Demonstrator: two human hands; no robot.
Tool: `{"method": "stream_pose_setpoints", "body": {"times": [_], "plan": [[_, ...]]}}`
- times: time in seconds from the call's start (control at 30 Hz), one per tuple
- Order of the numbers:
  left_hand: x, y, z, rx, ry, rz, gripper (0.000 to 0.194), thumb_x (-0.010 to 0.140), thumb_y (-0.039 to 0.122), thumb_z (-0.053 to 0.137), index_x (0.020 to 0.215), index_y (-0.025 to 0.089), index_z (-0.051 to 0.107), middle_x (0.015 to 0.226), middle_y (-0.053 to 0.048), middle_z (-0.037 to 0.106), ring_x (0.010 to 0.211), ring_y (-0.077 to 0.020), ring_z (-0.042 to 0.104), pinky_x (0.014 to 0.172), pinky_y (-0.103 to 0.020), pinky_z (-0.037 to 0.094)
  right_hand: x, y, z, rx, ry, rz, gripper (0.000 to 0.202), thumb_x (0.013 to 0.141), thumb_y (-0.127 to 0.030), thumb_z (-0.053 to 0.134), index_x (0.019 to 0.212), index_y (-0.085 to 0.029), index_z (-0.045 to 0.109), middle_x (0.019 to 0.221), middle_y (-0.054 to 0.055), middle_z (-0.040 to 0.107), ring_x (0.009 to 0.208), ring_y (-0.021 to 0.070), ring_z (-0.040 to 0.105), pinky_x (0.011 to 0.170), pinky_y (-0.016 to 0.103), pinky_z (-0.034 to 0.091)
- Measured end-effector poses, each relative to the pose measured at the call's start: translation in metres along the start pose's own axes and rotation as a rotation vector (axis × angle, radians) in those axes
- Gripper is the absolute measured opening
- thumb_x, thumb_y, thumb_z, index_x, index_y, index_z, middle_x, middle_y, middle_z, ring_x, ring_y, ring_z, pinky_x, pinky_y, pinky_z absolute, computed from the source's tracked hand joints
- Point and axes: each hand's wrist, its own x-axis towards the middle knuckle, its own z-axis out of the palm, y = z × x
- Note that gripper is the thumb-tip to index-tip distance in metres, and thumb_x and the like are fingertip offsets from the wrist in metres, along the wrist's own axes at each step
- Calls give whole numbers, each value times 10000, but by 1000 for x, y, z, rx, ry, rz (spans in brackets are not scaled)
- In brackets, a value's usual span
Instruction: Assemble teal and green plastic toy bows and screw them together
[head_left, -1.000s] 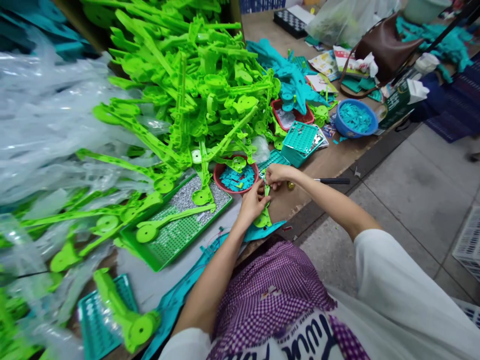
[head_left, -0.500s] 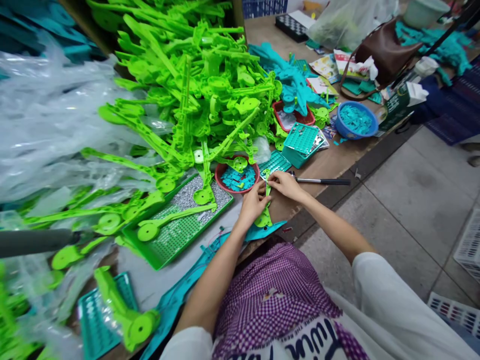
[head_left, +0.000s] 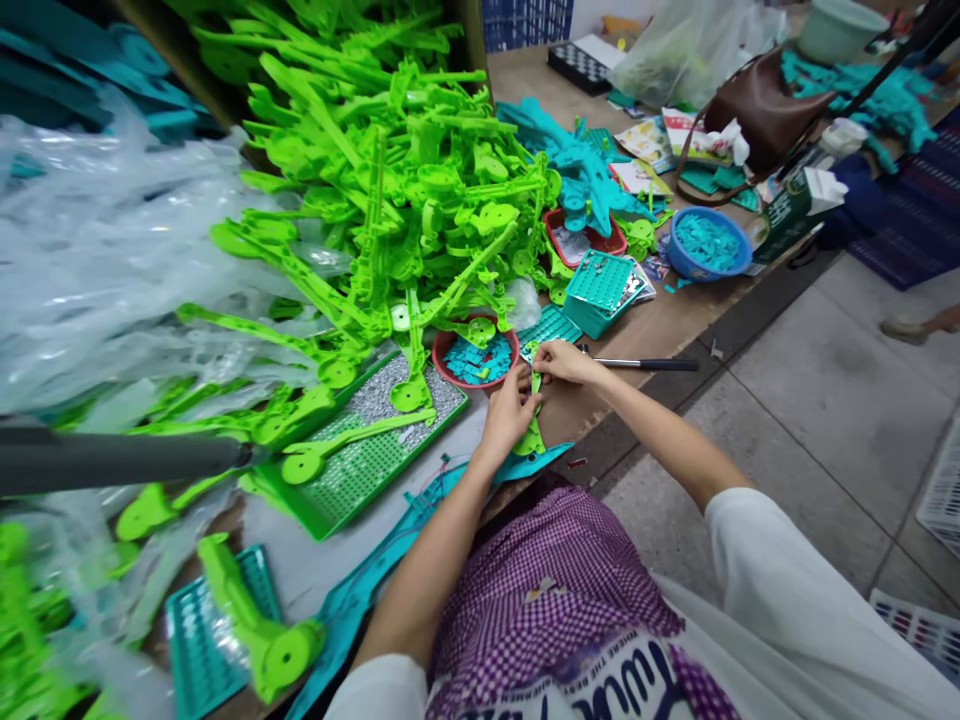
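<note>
My left hand (head_left: 511, 408) is closed on a long green plastic part (head_left: 531, 438), gripping it from the left. At the part's upper end, the fingertips of my right hand (head_left: 561, 362) pinch it too. The wide lower end of the part rests over a teal plastic piece (head_left: 536, 460) at the table edge. Just left of my hands stands a red bowl (head_left: 437, 362) of small teal pieces, with a green part lying on top. A hammer-like tool with a black handle (head_left: 671, 365) lies right of my right hand. Exactly what the fingertips touch is too small to make out.
A green tray (head_left: 330, 525) holds small silvery pieces and green parts. Behind it rises a big heap of green parts (head_left: 420, 180). Teal trays (head_left: 600, 285) and a blue bowl (head_left: 679, 262) stand to the right. A grey bar (head_left: 127, 460) juts in from the left.
My hands stay on the green part, with hardly any movement. The view has shifted slightly, and the grey bar reaches further in from the left. A person's foot shows at far right.
</note>
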Motion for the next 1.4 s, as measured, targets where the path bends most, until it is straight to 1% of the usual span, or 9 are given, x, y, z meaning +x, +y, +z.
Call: {"method": "stream_pose_setpoints", "body": {"times": [0.1, 0.33, 0.53, 0.73, 0.87, 0.97, 1.07, 1.2, 1.4], "plan": [[1, -2, 0, -2, -6, -6, 549, 776, 108, 664, 1292, 195, 499, 1240, -115, 684, 1090, -247, 680, 908, -392, 557, -1, 1, 1, 76, -5, 11, 103, 836, -83, 570, 769, -135, 629, 657, -18, 689, 579, 81, 650, 577, 150, 477], [2, -1, -2, 3, -11, -15, 531, 769, 117, 672, 1269, 189, 510, 1185, -115, 705, 1041, -242, 692, 898, -394, 553, 4, -4, -4, 116, -64, 89, 189, 770, -45, 580, 615, -154, 591, 480, -43, 608, 503, 91, 622, 525, 151, 500], [1, -2, -1, 44, -8, 14, 521, 780, 136, 669, 1277, 202, 526, 1109, -86, 727, 1015, -243, 695, 904, -395, 548, 8, -15, -4, -3, -89, 151, 204, 747, -97, 624, 551, -153, 613, 431, -18, 586, 464, 113, 597, 527, 189, 504], [-1, 0, -1, 140, 5, 28, 547, 793, 129, 672, 1316, 177, 522, 1087, -93, 733, 963, -247, 701, 905, -396, 539, 8, -23, 0, -93, -40, 137, 246, 750, -115, 647, 510, -148, 603, 431, 17, 578, 600, 176, 669, 634, 228, 520], [-1, 2, -1, 224, 3, 44, 543, 807, 129, 658, 1331, 172, 523, 1135, -111, 719, 955, -256, 702, 890, -394, 537, 1, -15, -4, -32, -31, 92, 191, 800, -104, 610, 614, -144, 616, 552, 12, 655, 653, 139, 684, 636, 187, 528], [0, 5, -1, 286, -18, 55, 477, 819, 131, 644, 1289, 168, 572, 1100, -111, 730, 948, -259, 703, 884, -384, 534, -5, -5, -7, 124, -60, 74, 159, 879, -146, 555, 740, -144, 633, 678, 12, 712, 635, 100, 680, 623, 176, 548], [0, 8, -1, 346, -36, 65, 396, 824, 133, 642, 1219, 162, 633, 1076, -117, 737, 968, -271, 698, 899, -383, 525, -7, 3, -5, 303, -10, 45, 125, 845, -127, 596, 721, -136, 615, 628, 0, 685, 563, 87, 643, 582, 178, 544], [-2, 12, -2, 375, -39, 76, 398, 842, 130, 626, 1239, 154, 626, 1098, -121, 733, 994, -277, 692, 919, -388, 511, -7, 10, 5, 318, 58, 6, 149, 770, -33, 593, 669, -143, 595, 510, -48, 595, 483, 83, 585, 531, 179, 504], [-5, 14, -6, 335, -30, 54, 239, 842, 151, 635, 1075, 186, 678, 1007, -76, 744, 926, -243, 694, 864, -344, 518, -11, 13, 10, 300, 164, -69, 116, 777, -63, 593, 720, -162, 613, 620, -43, 636, 539, 90, 600, 579, 201, 483]]}}
